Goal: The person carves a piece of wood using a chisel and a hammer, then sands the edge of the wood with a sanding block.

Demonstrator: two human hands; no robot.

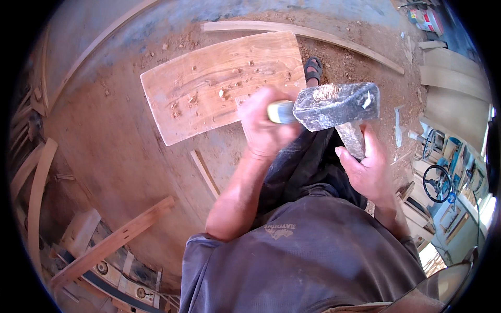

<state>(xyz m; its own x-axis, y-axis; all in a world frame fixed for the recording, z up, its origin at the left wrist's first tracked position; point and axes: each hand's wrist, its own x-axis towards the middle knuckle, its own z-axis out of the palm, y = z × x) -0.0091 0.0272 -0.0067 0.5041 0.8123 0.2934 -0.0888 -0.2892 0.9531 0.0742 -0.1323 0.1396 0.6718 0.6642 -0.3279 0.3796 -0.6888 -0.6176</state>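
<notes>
My left hand (263,128) is closed around a tool with a blue and pale handle (281,111), likely a chisel; its blade is hidden behind the hand. In my right hand (368,169) is the wooden handle of a heavy dark steel hammer (336,104), whose worn head sits right against the end of the tool handle. Beyond both hands a wide reddish wooden board (209,88) lies flat on the sawdust floor, its surface pitted with chip marks and loose chips. My foot in a black sandal (313,69) rests by the board's right edge.
A long curved wooden strip (313,35) lies beyond the board. A thin slat (204,173) lies in front of it. A slotted wooden rail (112,240) and curved pieces (36,193) lie lower left. Pale planks (451,78) and a black wheel (437,182) are at the right.
</notes>
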